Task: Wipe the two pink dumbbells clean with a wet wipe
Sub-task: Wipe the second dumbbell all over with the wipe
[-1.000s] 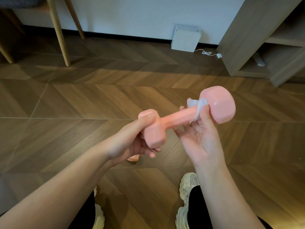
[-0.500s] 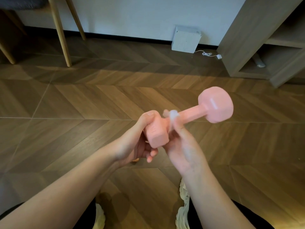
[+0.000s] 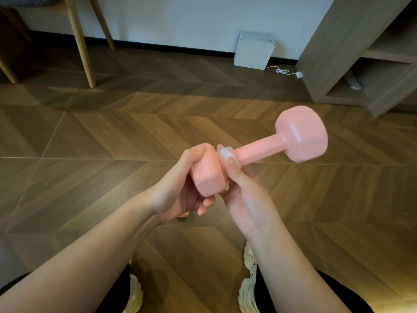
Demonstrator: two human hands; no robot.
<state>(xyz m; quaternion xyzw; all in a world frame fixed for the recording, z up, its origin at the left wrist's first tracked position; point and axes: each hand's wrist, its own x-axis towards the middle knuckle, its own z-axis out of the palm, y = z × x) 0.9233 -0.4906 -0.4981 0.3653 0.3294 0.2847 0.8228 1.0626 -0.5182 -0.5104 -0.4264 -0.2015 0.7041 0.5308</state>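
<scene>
Slid back along the smooth pink dumbbell (image 3: pixel 302 134) handle, the right grip (image 3: pixel 246 203) pinches a crumpled wet wipe (image 3: pixel 225 152) beside the blocky near head, clasped by the left grip (image 3: pixel 178 192).

Wipe (image 3: pixel 225 153) slid down the dumbbell (image 3: pixel 259 149) — nearer end.
</scene>
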